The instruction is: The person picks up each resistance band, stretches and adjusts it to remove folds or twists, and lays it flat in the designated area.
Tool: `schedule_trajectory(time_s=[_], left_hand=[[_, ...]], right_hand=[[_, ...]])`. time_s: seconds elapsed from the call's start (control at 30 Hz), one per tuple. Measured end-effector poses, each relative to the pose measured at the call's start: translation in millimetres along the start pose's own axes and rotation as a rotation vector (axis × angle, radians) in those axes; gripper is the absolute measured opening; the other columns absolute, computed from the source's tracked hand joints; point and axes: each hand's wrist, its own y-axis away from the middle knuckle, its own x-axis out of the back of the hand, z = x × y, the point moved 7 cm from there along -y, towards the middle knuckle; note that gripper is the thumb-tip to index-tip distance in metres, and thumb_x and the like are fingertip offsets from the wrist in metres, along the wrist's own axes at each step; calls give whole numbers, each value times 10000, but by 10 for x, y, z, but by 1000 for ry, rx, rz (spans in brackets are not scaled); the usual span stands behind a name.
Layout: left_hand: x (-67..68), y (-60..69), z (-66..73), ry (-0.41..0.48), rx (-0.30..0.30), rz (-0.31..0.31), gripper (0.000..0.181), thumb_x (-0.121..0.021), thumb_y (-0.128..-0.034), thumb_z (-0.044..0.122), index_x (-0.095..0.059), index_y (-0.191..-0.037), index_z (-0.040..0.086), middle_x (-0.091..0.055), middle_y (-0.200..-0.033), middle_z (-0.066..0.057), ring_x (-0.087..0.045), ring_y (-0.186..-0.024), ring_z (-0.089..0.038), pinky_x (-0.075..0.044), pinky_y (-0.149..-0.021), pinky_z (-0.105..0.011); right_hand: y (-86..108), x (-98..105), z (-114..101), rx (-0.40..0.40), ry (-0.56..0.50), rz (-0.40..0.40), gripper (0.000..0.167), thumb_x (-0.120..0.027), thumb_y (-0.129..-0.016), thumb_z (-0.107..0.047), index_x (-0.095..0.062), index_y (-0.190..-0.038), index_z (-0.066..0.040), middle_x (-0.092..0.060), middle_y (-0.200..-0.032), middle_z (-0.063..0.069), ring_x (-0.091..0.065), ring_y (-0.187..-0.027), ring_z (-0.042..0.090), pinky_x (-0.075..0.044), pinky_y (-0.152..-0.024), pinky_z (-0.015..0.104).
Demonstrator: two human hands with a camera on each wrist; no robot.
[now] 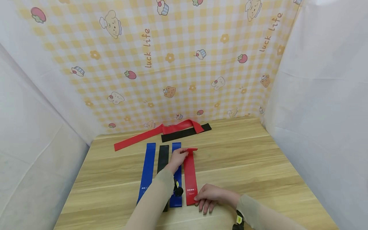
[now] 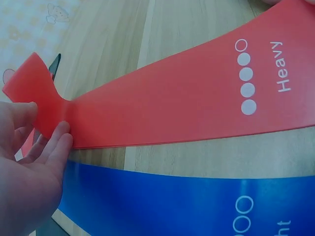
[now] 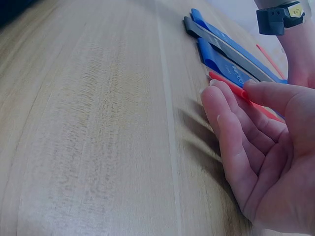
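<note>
A red resistance band (image 1: 190,175) marked "Heavy" lies lengthwise on the table. My left hand (image 1: 179,157) pinches its far end, where a short stretch stands up in a fold, as the left wrist view shows the left hand (image 2: 29,172) beside the red band (image 2: 162,103). At the near end, my right hand (image 1: 209,195) pinches the band's corner between thumb and finger; the other fingers of the right hand (image 3: 261,152) are loosely bent below. Just left lies a blue band (image 1: 176,203), partly hidden under my left arm.
Further left are a black band (image 1: 163,156) and another blue band (image 1: 148,166), laid roughly parallel. Across the back, a loose red band (image 1: 138,138) partly overlaps a black band (image 1: 172,136). A checked cloth (image 1: 172,73) hangs behind the wooden table (image 1: 244,159); white sheets flank it.
</note>
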Motion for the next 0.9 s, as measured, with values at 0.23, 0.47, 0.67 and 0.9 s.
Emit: schedule_trajectory(time_s=[0.23,0.47,0.67,0.9], left_hand=[[6,14,0,-33,-13,-20,384,-564,-989,160,-555,-1365,79,-545,-1328,-147,-532,-1157,-287,-482,-935,-399],[5,3,-18,-58,-19,-26,586,-561,-983,125,-312,-1508,53,-371,-1494,-195,-399,-1324,-357,-398,-1029,-482],[-10,3,-36,-86,-24,-31,528,-558,-984,135,-384,-1469,19,-356,-1506,-190,-337,-1371,-363,-363,-1056,-486],[-26,11,-54,-137,-48,-21,402,-563,-983,156,-543,-1356,8,-346,-1515,-159,-276,-1394,-376,-348,-1066,-493]], right_hand=[[-9,-14,-6,-10,29,24,306,-642,-923,-241,-707,-809,36,-696,-700,148,-624,-471,104,-478,-398,221],[-19,-22,-14,-23,79,71,287,-656,-906,-204,-695,-752,34,-679,-643,135,-602,-432,105,-475,-384,233],[-16,-25,-29,-57,106,75,309,-660,-907,-214,-697,-726,34,-665,-606,105,-593,-421,104,-474,-383,232],[-13,-28,-39,-66,157,106,316,-688,-883,-204,-682,-657,16,-640,-547,91,-579,-398,105,-460,-366,223]])
